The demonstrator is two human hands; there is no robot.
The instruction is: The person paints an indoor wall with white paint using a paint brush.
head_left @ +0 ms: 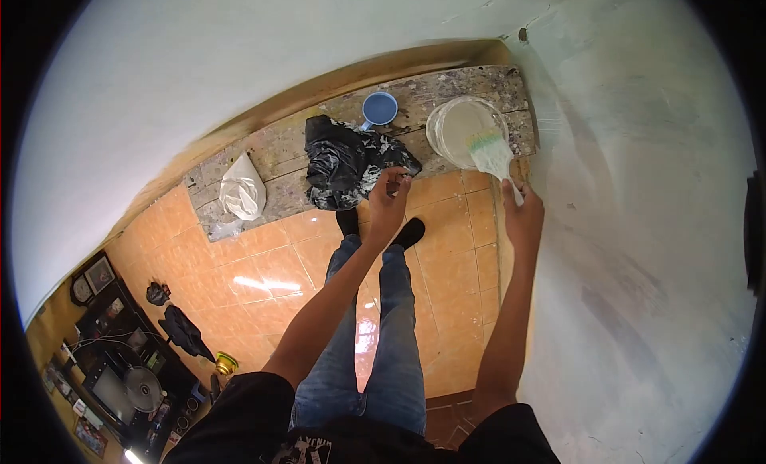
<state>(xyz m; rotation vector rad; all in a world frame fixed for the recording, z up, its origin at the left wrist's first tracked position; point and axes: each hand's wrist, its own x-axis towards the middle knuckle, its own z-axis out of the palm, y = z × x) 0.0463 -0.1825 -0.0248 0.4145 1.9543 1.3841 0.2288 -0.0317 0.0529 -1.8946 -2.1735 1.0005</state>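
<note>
In my right hand (523,213) is the handle of a wide paintbrush (491,156), its white-coated head and green-tinged bristles over the paint bucket (432,130). The bucket holds whitish paint and stands at the right end of a paint-spattered wooden bench (279,162). My left hand (389,197) hovers by the bench's front edge with its fingers curled in, and nothing shows in them. Just beyond it lies a crumpled black plastic bag (339,161) smeared with white. Behind the bag sits a blue mug (380,108).
On the bench's left end stands an open white bag (242,191) with pale contents. A patchy painted wall (630,248) rises close on my right, another wall behind the bench. Orange floor tiles (263,264) lie below. A fan (143,388) and dark furniture are at lower left.
</note>
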